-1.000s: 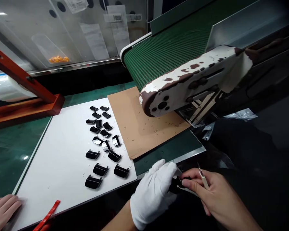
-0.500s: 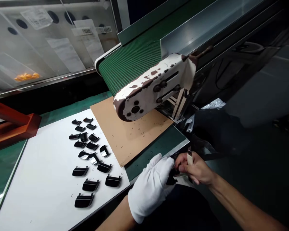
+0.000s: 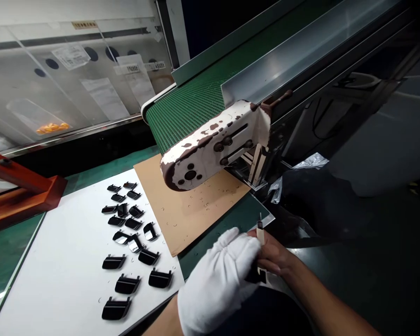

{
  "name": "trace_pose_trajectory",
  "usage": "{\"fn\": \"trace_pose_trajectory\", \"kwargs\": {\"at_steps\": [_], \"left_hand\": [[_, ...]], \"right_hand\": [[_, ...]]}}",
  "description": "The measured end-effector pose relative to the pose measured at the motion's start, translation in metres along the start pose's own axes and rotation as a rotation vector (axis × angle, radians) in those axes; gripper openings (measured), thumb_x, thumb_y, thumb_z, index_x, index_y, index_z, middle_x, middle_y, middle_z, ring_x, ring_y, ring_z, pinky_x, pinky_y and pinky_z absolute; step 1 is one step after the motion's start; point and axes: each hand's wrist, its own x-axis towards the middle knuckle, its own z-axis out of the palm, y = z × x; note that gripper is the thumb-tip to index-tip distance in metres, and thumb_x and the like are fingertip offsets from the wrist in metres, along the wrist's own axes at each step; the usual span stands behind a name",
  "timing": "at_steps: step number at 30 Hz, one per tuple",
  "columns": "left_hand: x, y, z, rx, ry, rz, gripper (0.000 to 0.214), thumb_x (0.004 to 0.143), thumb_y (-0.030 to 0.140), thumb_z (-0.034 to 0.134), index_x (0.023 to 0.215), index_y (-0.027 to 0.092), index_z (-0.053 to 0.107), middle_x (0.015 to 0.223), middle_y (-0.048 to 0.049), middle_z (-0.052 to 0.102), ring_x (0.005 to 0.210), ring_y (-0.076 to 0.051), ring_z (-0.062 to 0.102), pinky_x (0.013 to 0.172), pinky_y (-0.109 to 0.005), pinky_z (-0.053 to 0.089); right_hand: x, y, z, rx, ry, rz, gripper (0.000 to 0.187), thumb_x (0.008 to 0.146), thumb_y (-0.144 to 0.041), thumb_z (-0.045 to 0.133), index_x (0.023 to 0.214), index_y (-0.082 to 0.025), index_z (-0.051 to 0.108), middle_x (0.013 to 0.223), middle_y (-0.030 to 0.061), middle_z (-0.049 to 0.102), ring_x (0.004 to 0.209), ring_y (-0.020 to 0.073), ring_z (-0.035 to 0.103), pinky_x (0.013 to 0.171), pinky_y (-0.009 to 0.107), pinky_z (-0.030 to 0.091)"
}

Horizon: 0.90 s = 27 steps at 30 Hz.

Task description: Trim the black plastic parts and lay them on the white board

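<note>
My left hand wears a white glove and is curled around a small black plastic part, mostly hidden behind the glove. My bare right hand is pressed against it from the right and grips a small knife with a pale handle, blade pointing up. Both hands are just off the table's front edge. Several glossy black plastic parts lie in loose rows on a white sheet to the left.
A brown cardboard sheet lies under the end of a green conveyor belt with a chipped white end cover. An orange frame stands far left. Clear panels with paper labels are behind. Crumpled plastic bag at right.
The view has shifted slightly. My hands have drawn closer to me, and the knife blade now points upward above my right fingers. The person's hand at the lower left is out of view.
</note>
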Motion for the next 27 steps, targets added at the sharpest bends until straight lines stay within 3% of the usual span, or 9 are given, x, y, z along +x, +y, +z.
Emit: {"fn": "trace_pose_trajectory", "kwargs": {"at_steps": [2, 5, 8, 11, 18, 21, 23, 25, 27], "left_hand": [[-0.004, -0.010, 0.010, 0.093, -0.076, -0.130, 0.045, 0.084, 0.014, 0.060, 0.127, 0.011, 0.045, 0.118, -0.0133, 0.068, 0.109, -0.022, 0.066, 0.110, -0.040, 0.044], [-0.006, -0.022, 0.030, 0.239, -0.244, -0.282, 0.050, 0.076, 0.012, 0.066, 0.124, 0.008, 0.052, 0.117, -0.0140, 0.069, 0.109, -0.025, 0.066, 0.106, -0.039, 0.047], [-0.003, -0.024, 0.051, 0.313, -0.291, -0.335, 0.051, 0.074, 0.004, 0.063, 0.124, 0.005, 0.056, 0.112, -0.0157, 0.071, 0.106, -0.027, 0.068, 0.104, -0.040, 0.049], [0.004, -0.018, 0.067, 0.360, -0.322, -0.359, 0.053, 0.074, -0.004, 0.057, 0.126, 0.004, 0.058, 0.098, -0.0141, 0.074, 0.098, -0.027, 0.071, 0.105, -0.043, 0.047], [0.034, -0.020, 0.064, 0.339, -0.299, -0.462, 0.041, 0.073, -0.008, 0.057, 0.112, 0.000, 0.066, 0.094, -0.0199, 0.075, 0.092, -0.031, 0.073, 0.106, -0.049, 0.045], [0.040, -0.028, 0.040, 0.267, -0.238, -0.512, 0.044, 0.075, -0.002, 0.062, 0.118, 0.010, 0.063, 0.099, -0.0127, 0.074, 0.106, -0.032, 0.067, 0.104, -0.048, 0.047], [0.035, -0.029, 0.024, 0.125, -0.146, -0.561, 0.053, 0.074, 0.006, 0.068, 0.124, 0.021, 0.057, 0.114, -0.0076, 0.070, 0.123, -0.034, 0.056, 0.099, -0.046, 0.052], [0.026, -0.028, 0.014, -0.056, -0.016, -0.586, 0.057, 0.074, 0.013, 0.073, 0.126, 0.027, 0.054, 0.124, -0.0051, 0.066, 0.127, -0.033, 0.053, 0.099, -0.046, 0.052], [0.015, -0.025, 0.010, -0.212, 0.109, -0.540, 0.060, 0.074, 0.020, 0.077, 0.127, 0.026, 0.052, 0.127, -0.0063, 0.064, 0.122, -0.029, 0.058, 0.101, -0.044, 0.051]], "right_hand": [[0.002, -0.007, 0.000, -0.150, 0.066, 0.025, 0.045, 0.067, -0.058, 0.074, 0.072, -0.015, 0.061, 0.044, -0.0063, 0.057, 0.023, 0.0029, 0.029, 0.028, 0.018, 0.016], [-0.003, -0.011, 0.010, -0.417, 0.285, 0.025, 0.033, 0.076, -0.048, 0.065, 0.083, -0.016, 0.067, 0.062, 0.0039, 0.071, 0.029, 0.0100, 0.045, 0.029, 0.021, 0.026], [-0.014, -0.004, 0.024, -0.689, 0.502, -0.049, 0.030, 0.084, -0.038, 0.052, 0.091, -0.017, 0.072, 0.076, 0.0129, 0.075, 0.060, 0.0270, 0.068, 0.050, 0.032, 0.047], [-0.022, 0.007, 0.030, -0.877, 0.596, -0.107, 0.036, 0.084, -0.030, 0.046, 0.103, -0.017, 0.073, 0.081, 0.0171, 0.077, 0.074, 0.0380, 0.071, 0.064, 0.043, 0.048], [-0.048, 0.004, 0.018, -1.335, 0.781, -0.484, 0.029, 0.091, -0.028, 0.048, 0.095, -0.026, 0.076, 0.067, 0.0016, 0.077, 0.049, 0.0226, 0.070, 0.046, 0.028, 0.046], [-0.059, -0.027, -0.013, -1.334, 1.025, -0.446, 0.039, 0.091, -0.051, 0.049, 0.095, -0.025, 0.077, 0.065, 0.0053, 0.076, 0.046, 0.0229, 0.068, 0.044, 0.029, 0.046], [-0.058, -0.052, -0.050, -1.307, 1.223, -0.152, 0.054, 0.089, -0.063, 0.041, 0.108, -0.024, 0.074, 0.073, 0.0110, 0.076, 0.057, 0.0310, 0.071, 0.054, 0.037, 0.051], [-0.051, -0.070, -0.092, -1.294, 1.220, 0.051, 0.067, 0.087, -0.068, 0.038, 0.128, -0.021, 0.062, 0.087, 0.0189, 0.076, 0.068, 0.0395, 0.071, 0.062, 0.048, 0.052], [-0.040, -0.078, -0.127, -1.303, 1.194, 0.113, 0.089, 0.081, -0.074, 0.040, 0.137, -0.006, 0.051, 0.073, 0.0270, 0.072, 0.061, 0.0474, 0.068, 0.054, 0.056, 0.049]]}}
